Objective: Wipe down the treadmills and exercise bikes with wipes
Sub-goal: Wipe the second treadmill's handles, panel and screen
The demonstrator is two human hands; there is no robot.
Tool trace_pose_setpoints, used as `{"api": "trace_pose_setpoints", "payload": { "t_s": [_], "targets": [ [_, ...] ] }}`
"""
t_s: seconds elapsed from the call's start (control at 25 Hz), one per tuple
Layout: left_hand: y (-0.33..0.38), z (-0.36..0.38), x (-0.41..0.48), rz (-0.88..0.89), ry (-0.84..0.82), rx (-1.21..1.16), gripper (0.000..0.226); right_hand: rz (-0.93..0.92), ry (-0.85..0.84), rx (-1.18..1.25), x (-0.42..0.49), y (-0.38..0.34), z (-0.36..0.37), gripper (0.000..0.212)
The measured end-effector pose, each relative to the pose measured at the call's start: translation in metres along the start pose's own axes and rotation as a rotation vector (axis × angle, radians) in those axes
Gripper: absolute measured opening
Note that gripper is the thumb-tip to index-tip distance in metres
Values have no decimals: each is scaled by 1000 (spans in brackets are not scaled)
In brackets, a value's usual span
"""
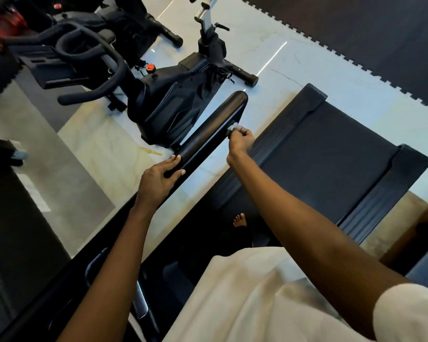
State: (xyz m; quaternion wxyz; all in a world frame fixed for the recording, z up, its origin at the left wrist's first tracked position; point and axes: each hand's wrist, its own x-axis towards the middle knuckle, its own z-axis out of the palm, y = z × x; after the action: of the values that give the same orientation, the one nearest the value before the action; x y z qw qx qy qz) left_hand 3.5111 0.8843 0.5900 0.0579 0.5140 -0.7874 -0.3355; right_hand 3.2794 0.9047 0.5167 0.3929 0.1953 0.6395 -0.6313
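I stand on a black treadmill whose belt [314, 156] runs away to the right. Its black padded handrail [208, 134] slants up from the console toward the upper right. My left hand [158, 178] grips the lower part of that handrail, thumb over the top. My right hand [241, 140] pinches a small crumpled white wipe [233, 126] against the right side of the handrail near its far end. A black exercise bike [173, 99] with a red knob stands just beyond the handrail.
The bike's curved handlebars [89, 60] reach across the upper left, with another bike [124, 23] behind. Pale marble floor [294, 60] lies between the machines, edged by dark interlocking mats [381, 33]. My bare foot [240, 219] rests on the treadmill deck. The console [114, 280] is below.
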Motion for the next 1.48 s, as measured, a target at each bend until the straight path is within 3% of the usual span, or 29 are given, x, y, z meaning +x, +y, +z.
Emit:
{"api": "trace_pose_setpoints", "payload": {
  "t_s": [0.24,0.44,0.6,0.72,0.8,1.0,1.16,1.4,1.48],
  "targets": [
    [3,1,-1,-30,-1,-44,44,-76,-111,-128,-21,27,-3,9],
    [4,1,-2,-78,-9,-71,44,-73,39,-3,17,-18,1,13],
    [6,2,-4,-91,-3,-76,42,-187,-75,-66,4,1,-8,14],
    [6,1,-3,-100,-5,-79,43,-226,-103,-14,4,5,-8,29],
    [6,1,-2,-96,-19,-78,43,-195,-90,49,13,3,-7,30],
    [3,1,-1,-99,-7,-69,44,-54,-119,90,18,23,-5,10],
    [5,2,-1,-103,1,-58,43,16,-9,171,31,-10,0,6],
    [4,1,0,-100,-1,-60,43,-261,-137,-128,-15,15,-14,17],
    [3,1,1,-108,-10,-65,43,-320,-101,-123,-11,13,-12,19]
  ]
}}
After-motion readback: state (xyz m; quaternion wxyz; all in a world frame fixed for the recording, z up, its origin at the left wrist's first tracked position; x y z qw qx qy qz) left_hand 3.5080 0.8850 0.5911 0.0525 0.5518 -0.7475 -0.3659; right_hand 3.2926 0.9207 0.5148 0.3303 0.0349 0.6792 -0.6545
